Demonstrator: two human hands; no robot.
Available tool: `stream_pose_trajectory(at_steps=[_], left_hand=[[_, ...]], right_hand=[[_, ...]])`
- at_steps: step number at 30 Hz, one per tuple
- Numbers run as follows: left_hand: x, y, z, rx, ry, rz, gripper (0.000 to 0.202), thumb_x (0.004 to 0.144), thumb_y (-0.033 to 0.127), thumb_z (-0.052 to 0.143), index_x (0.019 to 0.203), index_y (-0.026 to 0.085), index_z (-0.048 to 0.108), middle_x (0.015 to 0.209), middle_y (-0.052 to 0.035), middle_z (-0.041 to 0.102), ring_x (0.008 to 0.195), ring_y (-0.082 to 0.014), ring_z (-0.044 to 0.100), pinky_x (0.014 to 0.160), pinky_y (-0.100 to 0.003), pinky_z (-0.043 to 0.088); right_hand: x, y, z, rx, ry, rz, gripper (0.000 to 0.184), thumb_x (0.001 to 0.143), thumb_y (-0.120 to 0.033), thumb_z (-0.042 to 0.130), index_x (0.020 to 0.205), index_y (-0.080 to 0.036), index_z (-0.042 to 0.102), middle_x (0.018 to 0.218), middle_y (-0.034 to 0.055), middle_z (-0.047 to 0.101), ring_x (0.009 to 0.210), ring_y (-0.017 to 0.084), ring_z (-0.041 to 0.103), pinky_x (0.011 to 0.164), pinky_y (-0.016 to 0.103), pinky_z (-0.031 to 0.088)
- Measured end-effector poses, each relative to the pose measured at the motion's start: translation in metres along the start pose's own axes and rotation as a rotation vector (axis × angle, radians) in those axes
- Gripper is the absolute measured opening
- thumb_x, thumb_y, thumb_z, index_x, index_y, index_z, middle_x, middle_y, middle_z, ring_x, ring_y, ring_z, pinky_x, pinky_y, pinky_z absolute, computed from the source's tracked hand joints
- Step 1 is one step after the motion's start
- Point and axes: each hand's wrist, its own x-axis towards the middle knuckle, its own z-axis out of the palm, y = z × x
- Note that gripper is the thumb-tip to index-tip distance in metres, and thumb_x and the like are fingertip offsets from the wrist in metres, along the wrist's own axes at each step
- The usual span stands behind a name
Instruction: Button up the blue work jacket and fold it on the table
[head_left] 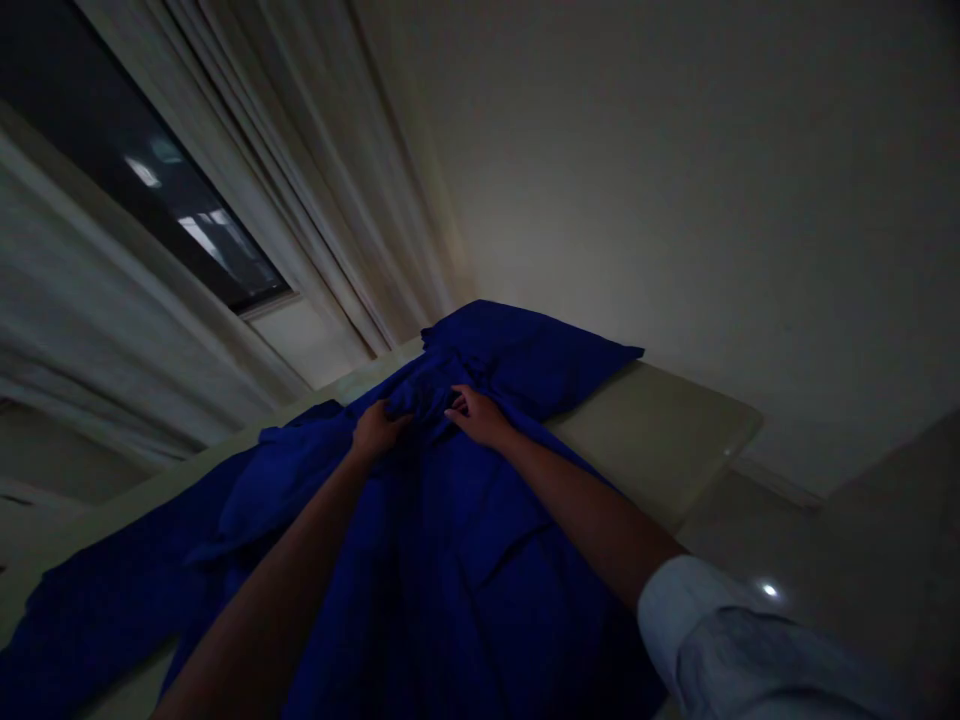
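A dark blue garment [442, 560] lies loosely spread and wrinkled over a pale table, its near part coming down toward me. It looks like a work shirt or coverall, but the dim light hides which. My left hand [377, 430] is closed on the bunched cloth near the garment's upper middle. Just to the right, my right hand [478, 418] has its fingers curled at the same gathered fold, thumb and fingertips on the fabric. One blue sleeve-like part [532, 350] stretches to the far right, and another blue length [127, 590] extends to the lower left.
The pale table [660, 430] ends in a rounded corner at the right, close to a plain wall [675, 200]. Long light curtains [322, 150] hang behind it on the left, beside a dark window [180, 190]. Shiny floor [780, 560] shows at the lower right.
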Motion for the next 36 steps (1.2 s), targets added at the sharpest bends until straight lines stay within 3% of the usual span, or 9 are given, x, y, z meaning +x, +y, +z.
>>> stream_pose_trajectory(at_steps=[4,7,9,11,15,19,26,32,36], left_hand=[[0.012,0.009,-0.039,-0.064,0.165,-0.04,0.036,0.078,0.033,0.075,0.107,0.012,0.071,0.083,-0.0061,0.073,0.077,-0.0255,0.07,0.068,-0.033,0.054],[0.019,0.025,-0.075,-0.07,0.472,-0.053,0.053,0.097,0.036,0.052,0.139,0.004,0.05,0.121,-0.0165,0.067,0.106,-0.0286,0.065,0.088,-0.04,0.052],[0.02,0.038,-0.083,-0.057,0.538,0.016,0.057,0.102,0.036,0.044,0.149,0.005,0.036,0.133,-0.0174,0.061,0.117,-0.0287,0.06,0.1,-0.044,0.048],[0.017,0.05,-0.073,-0.031,0.33,0.162,0.057,0.099,0.038,0.054,0.147,0.01,0.044,0.125,-0.0129,0.067,0.113,-0.0284,0.063,0.101,-0.043,0.048],[-0.01,0.054,-0.028,0.026,-0.298,0.427,0.036,0.079,0.033,0.079,0.112,0.022,0.074,0.105,-0.0065,0.078,0.099,-0.0276,0.073,0.093,-0.036,0.056],[-0.052,0.028,-0.01,0.076,-0.35,0.474,0.032,0.092,0.032,0.061,0.12,0.024,0.074,0.123,-0.0088,0.076,0.114,-0.0274,0.071,0.106,-0.038,0.052],[-0.12,-0.047,-0.056,0.166,-0.019,0.265,0.053,0.098,0.036,0.04,0.141,0.011,0.06,0.136,-0.0232,0.065,0.127,-0.0389,0.062,0.114,-0.058,0.045],[-0.217,-0.113,-0.083,0.086,0.134,0.168,0.046,0.095,0.047,0.051,0.139,0.041,0.064,0.132,-0.0101,0.071,0.122,-0.0399,0.067,0.111,-0.063,0.051],[-0.296,-0.145,-0.087,0.032,0.151,0.211,0.06,0.085,0.055,0.062,0.142,0.071,0.05,0.127,0.0004,0.076,0.111,-0.0415,0.073,0.089,-0.063,0.065]], right_hand=[[0.002,0.0,0.002,-0.014,0.02,0.016,0.052,0.095,-0.031,0.071,0.143,-0.019,0.056,0.118,0.0104,0.075,0.104,0.023,0.073,0.095,0.038,0.056],[0.003,-0.001,0.004,-0.014,0.034,0.024,0.05,0.096,-0.032,0.071,0.142,-0.019,0.057,0.115,0.01,0.077,0.104,0.024,0.073,0.096,0.038,0.055],[0.005,0.0,0.003,0.035,0.054,0.042,0.047,0.098,-0.037,0.069,0.141,-0.021,0.058,0.113,0.0088,0.077,0.102,0.023,0.073,0.094,0.037,0.055],[0.007,0.001,0.001,0.117,0.092,0.078,0.043,0.103,-0.048,0.061,0.138,-0.023,0.061,0.111,0.0079,0.077,0.101,0.022,0.074,0.093,0.036,0.055],[0.012,0.002,-0.007,0.247,0.206,0.197,0.064,0.105,-0.067,0.042,0.146,-0.02,0.055,0.113,0.0111,0.076,0.106,0.024,0.073,0.098,0.039,0.053],[0.014,0.004,-0.009,0.183,0.267,0.24,0.09,0.091,-0.066,0.069,0.16,-0.019,0.037,0.112,0.0103,0.075,0.109,0.026,0.072,0.102,0.041,0.052],[-0.002,-0.004,-0.006,-0.146,-0.013,-0.24,0.118,0.059,-0.059,0.098,0.16,-0.029,0.042,0.155,0.0159,0.045,0.141,0.035,0.049,0.119,0.052,0.04],[-0.009,-0.016,-0.016,-0.438,-0.235,-0.391,0.099,0.067,-0.054,0.094,0.153,-0.027,0.053,0.159,0.0142,0.043,0.142,0.035,0.048,0.12,0.05,0.04],[-0.011,-0.018,-0.02,-0.58,-0.251,-0.443,0.081,0.077,-0.055,0.086,0.146,-0.02,0.062,0.157,0.0173,0.051,0.14,0.037,0.05,0.119,0.053,0.04]])
